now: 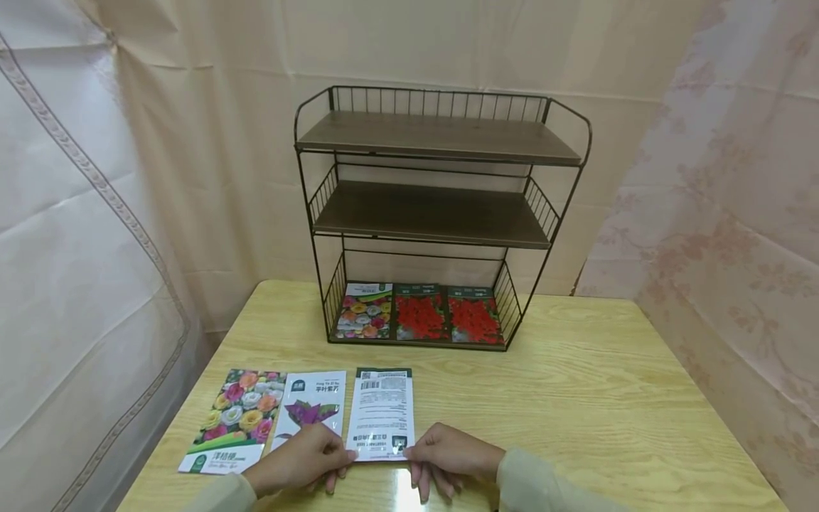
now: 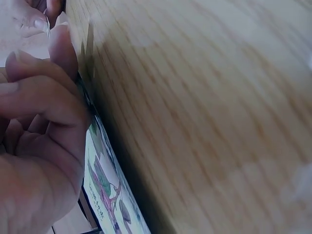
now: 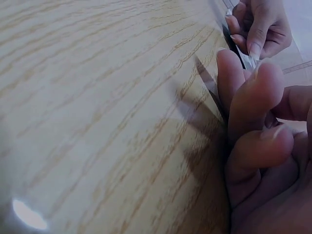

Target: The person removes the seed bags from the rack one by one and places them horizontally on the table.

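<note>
A seed packet [image 1: 382,412] lies back side up at the table's front, with small print, a barcode and a dark top band. My left hand [image 1: 306,459] pinches its near left corner between thumb and curled fingers. At the near right corner, my right hand [image 1: 451,455] pinches the same packet, its other fingers hanging below the edge. Left of it lies a white packet with purple leaves [image 1: 313,398], partly hidden by my left hand. Farther left is a packet with multicoloured flowers [image 1: 239,412]. In both wrist views only the thin edge of the pinched packet shows.
A dark three-tier wire shelf [image 1: 435,213] stands at the back of the wooden table [image 1: 595,398]. Its bottom tier holds one packet with mixed flowers [image 1: 365,313] and two with red flowers [image 1: 420,314]. Cloth curtains [image 1: 224,142] hang behind and at both sides.
</note>
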A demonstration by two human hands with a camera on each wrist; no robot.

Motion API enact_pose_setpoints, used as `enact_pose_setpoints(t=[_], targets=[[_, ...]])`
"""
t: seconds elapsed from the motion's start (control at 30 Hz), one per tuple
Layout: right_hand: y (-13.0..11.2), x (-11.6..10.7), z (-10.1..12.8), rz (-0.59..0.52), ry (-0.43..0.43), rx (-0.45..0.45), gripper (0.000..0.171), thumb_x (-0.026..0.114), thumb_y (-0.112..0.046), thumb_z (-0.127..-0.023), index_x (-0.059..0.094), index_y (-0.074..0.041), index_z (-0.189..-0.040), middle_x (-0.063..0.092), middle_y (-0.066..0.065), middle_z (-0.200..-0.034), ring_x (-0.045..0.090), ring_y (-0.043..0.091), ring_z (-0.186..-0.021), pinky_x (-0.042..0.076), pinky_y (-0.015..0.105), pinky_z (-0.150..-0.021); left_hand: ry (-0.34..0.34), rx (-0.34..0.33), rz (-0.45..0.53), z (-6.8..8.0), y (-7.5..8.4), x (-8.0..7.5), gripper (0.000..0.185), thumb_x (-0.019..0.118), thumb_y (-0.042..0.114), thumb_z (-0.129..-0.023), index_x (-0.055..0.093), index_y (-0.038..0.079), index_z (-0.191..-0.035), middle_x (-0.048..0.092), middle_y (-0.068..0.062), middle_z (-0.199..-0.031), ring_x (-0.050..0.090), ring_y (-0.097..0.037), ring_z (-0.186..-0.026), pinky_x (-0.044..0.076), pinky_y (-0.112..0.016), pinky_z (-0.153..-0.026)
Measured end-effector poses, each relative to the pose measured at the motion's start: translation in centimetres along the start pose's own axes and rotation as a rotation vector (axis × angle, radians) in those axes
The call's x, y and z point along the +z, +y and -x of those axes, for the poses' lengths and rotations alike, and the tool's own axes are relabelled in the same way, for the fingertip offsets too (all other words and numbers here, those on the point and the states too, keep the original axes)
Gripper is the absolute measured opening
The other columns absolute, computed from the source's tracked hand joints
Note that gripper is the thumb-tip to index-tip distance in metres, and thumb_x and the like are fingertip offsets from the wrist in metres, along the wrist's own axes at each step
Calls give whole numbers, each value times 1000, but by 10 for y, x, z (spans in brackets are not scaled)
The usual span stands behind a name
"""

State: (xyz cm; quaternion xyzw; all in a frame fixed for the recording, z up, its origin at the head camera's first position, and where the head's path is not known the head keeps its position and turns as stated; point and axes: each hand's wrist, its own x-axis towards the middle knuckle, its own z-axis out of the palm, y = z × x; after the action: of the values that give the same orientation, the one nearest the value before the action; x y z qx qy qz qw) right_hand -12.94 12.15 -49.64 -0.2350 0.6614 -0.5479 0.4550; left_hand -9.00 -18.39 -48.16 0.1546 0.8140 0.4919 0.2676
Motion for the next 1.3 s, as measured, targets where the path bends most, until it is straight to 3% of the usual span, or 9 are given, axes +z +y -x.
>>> enact_pose_setpoints(t=[0.4,0.63,0.8,0.97,1.13,1.3], targets=[[-1,1,1,-33,-43,2,51,55,-27,-107,66,19,-88,73,9,-68,43,3,-33,23,22,-31,1,36,-60,1,-6,-3,41,63,33,-104,68,11,-70,63,3,-54,40,-2,-40,32,-17,-39],[0,2,3,13,-59,-4,48,54,-27,-107,68,12,-82,72,4,-65,42,2,-33,24,21,-31,6,64,-116,2,-3,-1,40,64,32,-103,67,12,-69,60,6,-53,46,-2,-45,29,-18,-44],[2,1,3,26,-42,-24,46,54,-28,-107,70,7,-81,72,6,-65,42,2,-33,24,22,-31,18,50,-104,1,1,-2,40,62,34,-105,67,12,-71,61,4,-56,47,-4,-47,30,-19,-45],[2,-1,2,4,-45,-20,45,54,-28,-107,69,9,-84,73,8,-68,43,2,-34,25,21,-31,34,44,-56,-1,6,-9,41,59,34,-106,67,10,-74,66,0,-63,47,-6,-48,31,-19,-43],[-2,-3,2,-47,-31,-5,45,55,-26,-106,68,11,-86,73,11,-70,44,3,-35,29,19,-32,91,-11,-10,-9,15,-22,47,55,39,-107,69,5,-79,65,-4,-66,40,-9,-46,33,-22,-42],[-13,-17,-4,-11,25,-34,47,54,-27,-107,67,15,-90,73,13,-71,45,3,-36,31,18,-33,203,-63,33,-32,22,-44,55,51,49,-107,70,0,-89,66,-10,-70,36,-10,-45,32,-24,-41]])
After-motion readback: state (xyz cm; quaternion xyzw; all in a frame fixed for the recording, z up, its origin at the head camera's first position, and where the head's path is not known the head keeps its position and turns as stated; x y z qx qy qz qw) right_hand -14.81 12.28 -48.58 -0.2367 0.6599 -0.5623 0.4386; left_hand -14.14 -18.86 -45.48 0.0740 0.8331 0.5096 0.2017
